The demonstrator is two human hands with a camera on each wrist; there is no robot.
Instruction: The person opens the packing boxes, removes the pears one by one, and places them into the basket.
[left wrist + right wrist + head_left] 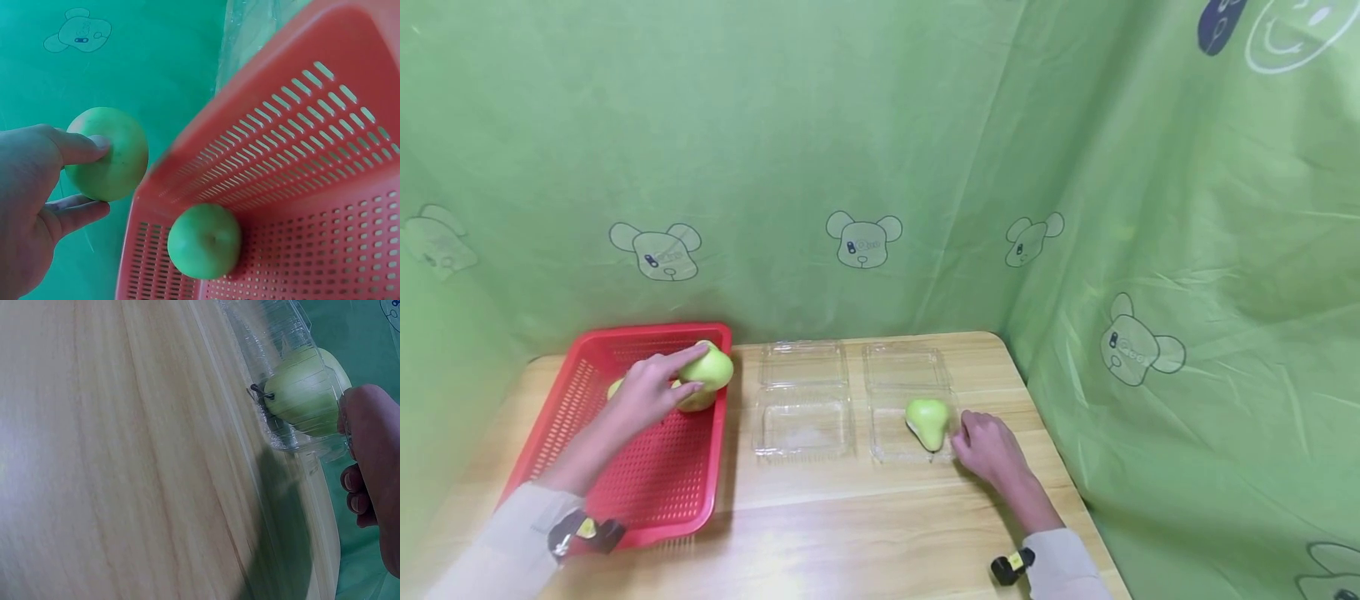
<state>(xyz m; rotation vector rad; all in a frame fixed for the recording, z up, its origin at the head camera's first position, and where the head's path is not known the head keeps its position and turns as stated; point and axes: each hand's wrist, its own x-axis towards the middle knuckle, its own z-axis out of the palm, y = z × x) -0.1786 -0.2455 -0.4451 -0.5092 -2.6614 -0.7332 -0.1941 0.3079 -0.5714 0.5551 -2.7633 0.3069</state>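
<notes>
My left hand [651, 387] grips a green pear [713, 368] between thumb and fingers, at the right rim of the red basket [718, 467]. Another pear [205, 241] lies inside the basket below it, and a further yellow-green fruit [615, 388] shows partly behind the hand. On the right, an open clear plastic box [880, 454] has one pear [928, 421] in its near half, stem toward me. My right hand [992, 446] pinches that box's right edge, with the other fingers curled outside the wall [347, 419].
A second clear plastic box [805, 429] lies open between the basket and the right-hand box. All stand on a wooden table [850, 533]. Green curtain [865, 125] hangs behind and along the sides.
</notes>
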